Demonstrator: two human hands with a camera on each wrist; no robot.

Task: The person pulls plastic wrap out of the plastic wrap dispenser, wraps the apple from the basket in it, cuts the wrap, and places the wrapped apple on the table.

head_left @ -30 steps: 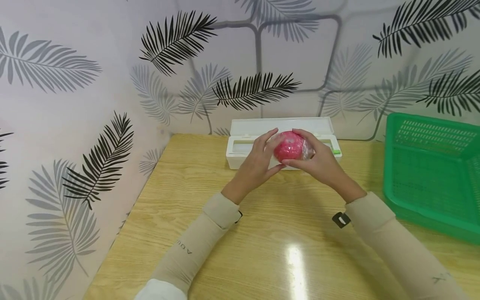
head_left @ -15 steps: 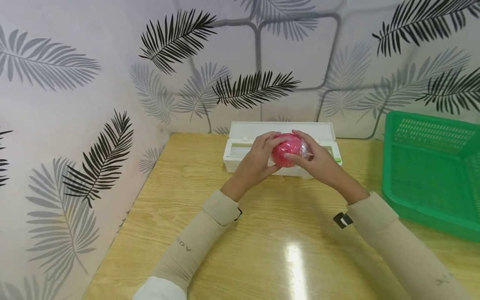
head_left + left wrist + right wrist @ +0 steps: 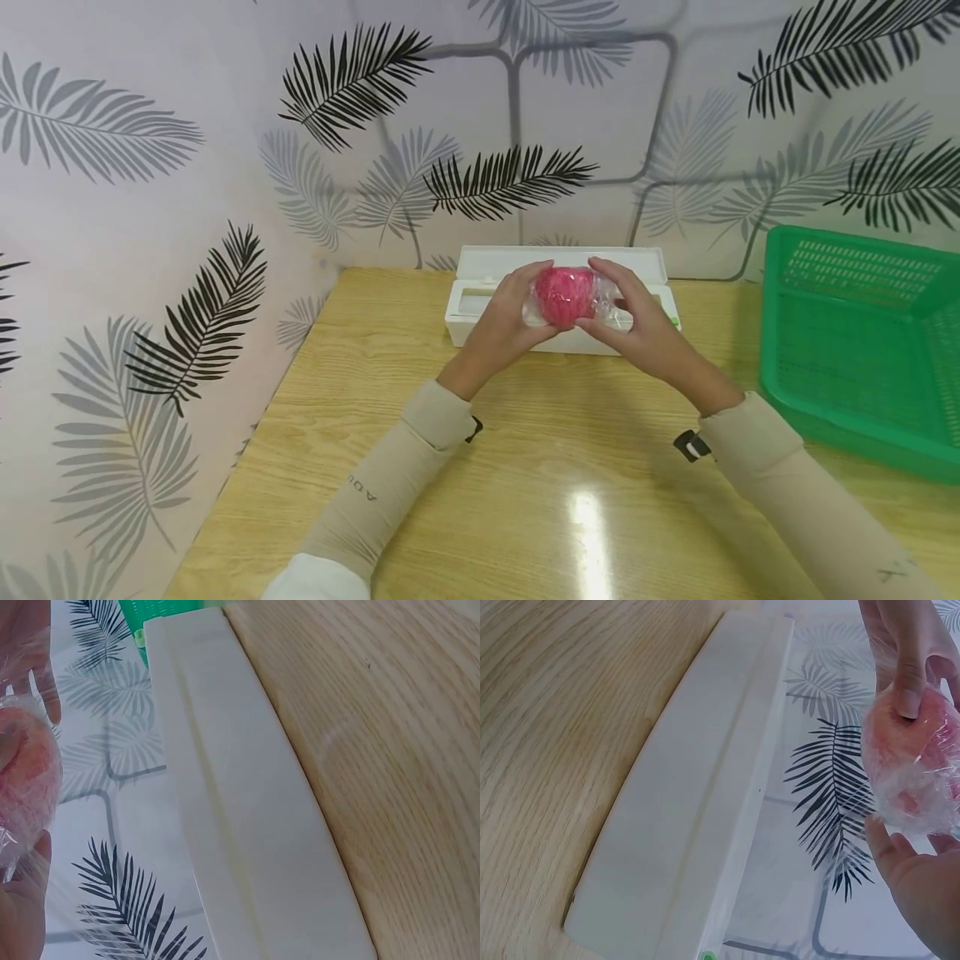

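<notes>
A reddish-pink apple (image 3: 566,297), wrapped in crinkled clear cling film (image 3: 922,796), is held up between both hands in front of a white cling film dispenser (image 3: 480,332). My left hand (image 3: 508,315) grips its left side, fingers at the top and thumb underneath. From the other side my right hand (image 3: 639,321) pinches the gathered film and the apple's lower right edge. In the right wrist view the left thumb lies on the apple, and shiny folds of film bunch near the right fingertips. The dispenser's lid (image 3: 562,258) stands raised behind the hands.
A green plastic basket (image 3: 847,429) stands at the right of the wooden table (image 3: 510,492). A leaf-patterned wall (image 3: 585,108) rises directly behind the dispenser. The table's left edge runs beside the wall.
The apple has turned in the hands and shifted slightly left, showing more of its streaked side. The right hand has moved a little rightward, with film showing between the hands.
</notes>
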